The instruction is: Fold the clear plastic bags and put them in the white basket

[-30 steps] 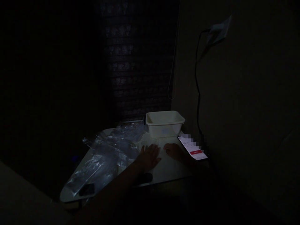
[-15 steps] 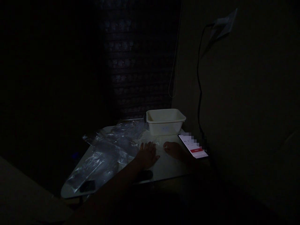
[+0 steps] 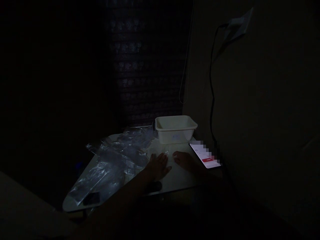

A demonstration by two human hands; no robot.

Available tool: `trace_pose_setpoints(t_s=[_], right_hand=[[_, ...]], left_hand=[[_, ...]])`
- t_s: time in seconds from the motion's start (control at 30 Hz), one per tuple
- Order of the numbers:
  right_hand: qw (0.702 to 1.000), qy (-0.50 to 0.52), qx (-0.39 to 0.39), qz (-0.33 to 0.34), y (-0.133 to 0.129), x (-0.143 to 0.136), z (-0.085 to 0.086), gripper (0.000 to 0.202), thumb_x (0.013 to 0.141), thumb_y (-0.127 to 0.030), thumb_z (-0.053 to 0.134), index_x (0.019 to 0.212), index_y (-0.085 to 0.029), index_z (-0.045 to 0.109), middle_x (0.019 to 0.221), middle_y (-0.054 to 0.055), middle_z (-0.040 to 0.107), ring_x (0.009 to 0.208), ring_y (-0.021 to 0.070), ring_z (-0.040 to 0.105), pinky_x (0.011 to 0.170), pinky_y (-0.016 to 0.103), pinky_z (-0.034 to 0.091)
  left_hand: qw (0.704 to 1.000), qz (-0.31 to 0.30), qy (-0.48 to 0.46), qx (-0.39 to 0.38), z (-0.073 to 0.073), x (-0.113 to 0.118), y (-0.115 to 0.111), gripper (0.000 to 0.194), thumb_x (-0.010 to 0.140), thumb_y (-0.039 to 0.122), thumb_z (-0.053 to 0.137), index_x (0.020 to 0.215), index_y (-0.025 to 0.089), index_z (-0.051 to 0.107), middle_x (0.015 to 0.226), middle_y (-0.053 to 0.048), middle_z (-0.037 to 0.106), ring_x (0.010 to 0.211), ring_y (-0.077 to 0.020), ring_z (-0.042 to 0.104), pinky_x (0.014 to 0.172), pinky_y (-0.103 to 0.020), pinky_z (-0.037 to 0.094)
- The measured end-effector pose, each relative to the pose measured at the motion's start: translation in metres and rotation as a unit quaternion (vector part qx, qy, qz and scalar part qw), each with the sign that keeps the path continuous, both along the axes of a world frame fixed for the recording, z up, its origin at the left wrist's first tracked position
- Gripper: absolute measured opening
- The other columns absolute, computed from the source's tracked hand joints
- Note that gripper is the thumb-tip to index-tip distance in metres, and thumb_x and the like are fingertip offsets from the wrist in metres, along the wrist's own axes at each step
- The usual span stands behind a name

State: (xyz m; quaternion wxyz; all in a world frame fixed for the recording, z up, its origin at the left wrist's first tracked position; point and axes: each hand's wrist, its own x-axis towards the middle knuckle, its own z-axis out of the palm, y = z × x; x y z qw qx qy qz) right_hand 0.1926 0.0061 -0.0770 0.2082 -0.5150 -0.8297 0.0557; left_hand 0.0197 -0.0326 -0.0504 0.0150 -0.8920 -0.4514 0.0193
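Note:
My left hand (image 3: 158, 166) lies palm down on the white table (image 3: 175, 181), fingers stretched out and thumb pointing right. Just right of it is my right hand (image 3: 184, 160), its fingers curled in near the tabletop; what they hold, if anything, is too dark to make out. A faint sheen like clear film shows on the table between the two hands. Left of my left hand, clear plastic bags (image 3: 107, 173) lie spread and overlapping. Beyond both hands stands a white plastic tub (image 3: 176, 136).
A lit phone (image 3: 206, 156) lies at the table's right edge. Small dark objects rest near the front: one (image 3: 91, 198) on the bags, another (image 3: 156, 186) below my left wrist. A black cable (image 3: 212, 96) hangs from the wall outlet (image 3: 238, 26). The room is very dark.
The view has shifted slightly. My left hand has slid a little to the right, its fingers lying slightly closer together. My right hand stays nearly in place.

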Motion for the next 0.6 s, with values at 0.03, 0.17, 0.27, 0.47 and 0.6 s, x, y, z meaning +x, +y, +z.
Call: trace_pose_setpoints(t_s=[0.03, 0.17, 0.27, 0.47, 0.6], right_hand=[[1.000, 0.012, 0.009, -0.015, 0.000, 0.000, -0.001, 0.025, 0.075, -0.024, 0.035, 0.092, -0.017, 0.052, 0.082, 0.004, 0.060, 0.072, 0.0124, 0.054, 0.062, 0.021, 0.038], [0.991, -0.016, 0.102, -0.079, 0.004, 0.001, -0.004, 0.029, 0.077, -0.023, 0.033, 0.100, -0.014, 0.048, 0.093, 0.008, 0.056, 0.084, 0.0159, 0.049, 0.073, 0.026, 0.035], [0.979, -0.099, 0.147, -0.097, 0.005, 0.000, -0.006, 0.032, 0.075, -0.024, 0.036, 0.104, -0.015, 0.046, 0.091, 0.010, 0.053, 0.082, 0.0200, 0.047, 0.072, 0.033, 0.033], [0.965, -0.142, 0.187, -0.120, -0.002, 0.003, -0.018, 0.036, 0.077, -0.028, 0.033, 0.109, -0.014, 0.042, 0.090, 0.012, 0.050, 0.082, 0.0224, 0.044, 0.072, 0.037, 0.032], [0.962, -0.144, 0.195, -0.129, -0.004, 0.003, -0.020, 0.034, 0.078, -0.027, 0.032, 0.107, -0.014, 0.044, 0.091, 0.013, 0.051, 0.085, 0.0229, 0.044, 0.074, 0.038, 0.031]], left_hand=[[1.000, -0.001, 0.000, 0.000, -0.001, -0.001, 0.000, 0.055, 0.080, 0.043, 0.008, 0.121, 0.012, 0.029, 0.129, -0.011, 0.024, 0.119, -0.0227, 0.015, 0.089, -0.051, 0.012], [1.000, -0.006, -0.003, 0.004, -0.004, -0.003, -0.001, 0.056, 0.080, 0.043, 0.008, 0.122, 0.011, 0.026, 0.129, -0.011, 0.023, 0.119, -0.0230, 0.015, 0.089, -0.051, 0.013], [1.000, -0.007, 0.000, 0.006, -0.003, -0.003, -0.001, 0.055, 0.080, 0.043, 0.008, 0.122, 0.011, 0.027, 0.129, -0.011, 0.023, 0.119, -0.0230, 0.013, 0.090, -0.050, 0.012], [1.000, 0.011, 0.005, 0.001, -0.003, -0.005, -0.001, 0.057, 0.080, 0.045, 0.008, 0.121, 0.012, 0.029, 0.130, -0.011, 0.021, 0.119, -0.0257, 0.011, 0.089, -0.049, 0.013], [1.000, 0.011, 0.000, 0.007, -0.008, -0.008, -0.001, 0.056, 0.080, 0.046, 0.010, 0.121, 0.014, 0.028, 0.130, -0.011, 0.021, 0.119, -0.0254, 0.010, 0.090, -0.049, 0.011]])
